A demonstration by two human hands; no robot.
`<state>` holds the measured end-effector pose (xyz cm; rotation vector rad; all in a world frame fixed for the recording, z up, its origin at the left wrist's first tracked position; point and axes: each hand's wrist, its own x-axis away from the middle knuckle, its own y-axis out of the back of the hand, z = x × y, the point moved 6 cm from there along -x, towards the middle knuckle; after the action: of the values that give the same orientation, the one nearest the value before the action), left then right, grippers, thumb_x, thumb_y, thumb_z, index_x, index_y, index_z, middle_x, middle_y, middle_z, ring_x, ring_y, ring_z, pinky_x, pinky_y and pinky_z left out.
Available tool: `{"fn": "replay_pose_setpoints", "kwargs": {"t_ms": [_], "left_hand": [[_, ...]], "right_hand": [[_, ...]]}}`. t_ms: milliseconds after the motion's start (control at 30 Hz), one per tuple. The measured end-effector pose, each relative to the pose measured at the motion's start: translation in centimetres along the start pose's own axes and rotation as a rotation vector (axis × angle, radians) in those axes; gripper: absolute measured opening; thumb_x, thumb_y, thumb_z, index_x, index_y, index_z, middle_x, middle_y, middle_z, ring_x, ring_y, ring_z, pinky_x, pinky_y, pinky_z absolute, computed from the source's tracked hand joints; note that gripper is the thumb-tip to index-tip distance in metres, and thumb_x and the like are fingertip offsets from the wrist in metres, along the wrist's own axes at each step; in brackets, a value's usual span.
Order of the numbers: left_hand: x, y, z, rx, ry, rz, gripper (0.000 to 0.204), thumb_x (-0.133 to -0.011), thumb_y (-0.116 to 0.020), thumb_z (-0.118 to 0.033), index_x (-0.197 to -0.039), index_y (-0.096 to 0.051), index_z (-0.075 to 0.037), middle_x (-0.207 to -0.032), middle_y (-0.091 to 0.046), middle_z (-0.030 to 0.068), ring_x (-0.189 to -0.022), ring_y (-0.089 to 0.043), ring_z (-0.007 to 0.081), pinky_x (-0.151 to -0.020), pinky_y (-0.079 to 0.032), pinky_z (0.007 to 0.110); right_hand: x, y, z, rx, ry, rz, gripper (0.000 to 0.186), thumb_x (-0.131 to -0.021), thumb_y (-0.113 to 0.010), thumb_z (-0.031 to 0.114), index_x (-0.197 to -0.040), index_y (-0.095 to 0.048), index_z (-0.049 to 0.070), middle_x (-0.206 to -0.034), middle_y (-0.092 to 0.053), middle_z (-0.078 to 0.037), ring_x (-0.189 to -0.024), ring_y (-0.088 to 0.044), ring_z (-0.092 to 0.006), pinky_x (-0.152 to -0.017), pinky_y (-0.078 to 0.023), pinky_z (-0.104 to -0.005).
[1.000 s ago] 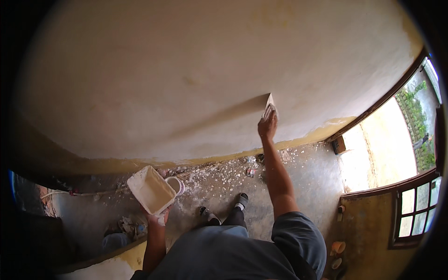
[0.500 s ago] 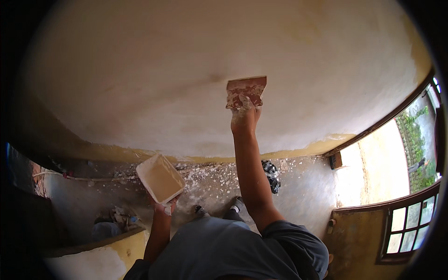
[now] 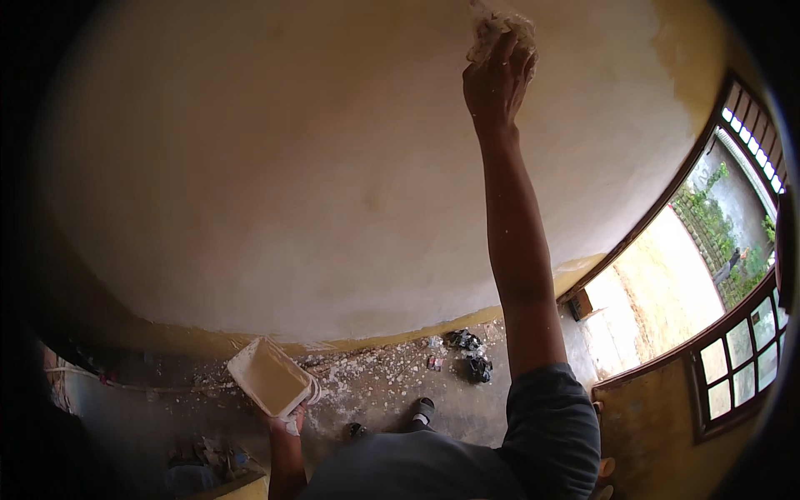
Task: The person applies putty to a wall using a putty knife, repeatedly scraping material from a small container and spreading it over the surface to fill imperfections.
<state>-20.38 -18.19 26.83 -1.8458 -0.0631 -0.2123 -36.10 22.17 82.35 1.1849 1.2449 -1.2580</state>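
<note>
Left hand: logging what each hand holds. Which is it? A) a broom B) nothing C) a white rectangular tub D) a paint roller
C: the left hand grips a white rectangular tub low over the floor, while the right hand presses a scraper on the wall.

Grey concrete floor (image 3: 392, 400); pale plaster crumbs (image 3: 367, 375) and dark scraps (image 3: 471, 354) litter it.

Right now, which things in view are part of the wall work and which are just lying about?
In use:
- right hand raised high, pressing a putty-caked scraper to the wall
- left hand holding a pale rectangular tub low

Lying about:
- dark crumpled scraps on the floor by the wall base
- white scraped-off flakes scattered on the floor
- clutter at lower left, too dim to identify
</note>
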Motion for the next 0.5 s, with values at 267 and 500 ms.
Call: {"fn": "replay_pose_setpoints", "kwargs": {"t_ms": [267, 500], "left_hand": [[-1.0, 1.1, -1.7, -0.02, -0.037, 0.008, 0.071, -0.083, -0.049, -0.071, -0.137, -0.045, -0.025, -0.134, -0.052, 0.0032, -0.121, -0.052, 0.0302, -0.084, -0.051, 0.059], [-1.7, 1.0, -1.0, 0.0, 0.0, -0.015, 0.071, -0.083, -0.049, -0.072, -0.137, -0.045, -0.026, -0.137, -0.05, 0.0019, -0.124, -0.049, 0.0302, -0.086, -0.048, 0.061]], "right_hand": [[-6.3, 1.5, -5.2, 0.004, 0.035, -0.092, 0.05, -0.084, -0.053, -0.006, -0.131, -0.038, 0.002, -0.121, -0.044, -0.03, -0.112, -0.048, -0.0453, -0.094, -0.046, -0.0522], [-0.8, -2.8, -7.1, 0.376, 0.421, 0.166, 0.041, -0.091, -0.046, 0.004, -0.132, -0.045, 0.005, -0.127, -0.047, -0.028, -0.123, -0.044, -0.0458, -0.101, -0.045, -0.0472]]}}
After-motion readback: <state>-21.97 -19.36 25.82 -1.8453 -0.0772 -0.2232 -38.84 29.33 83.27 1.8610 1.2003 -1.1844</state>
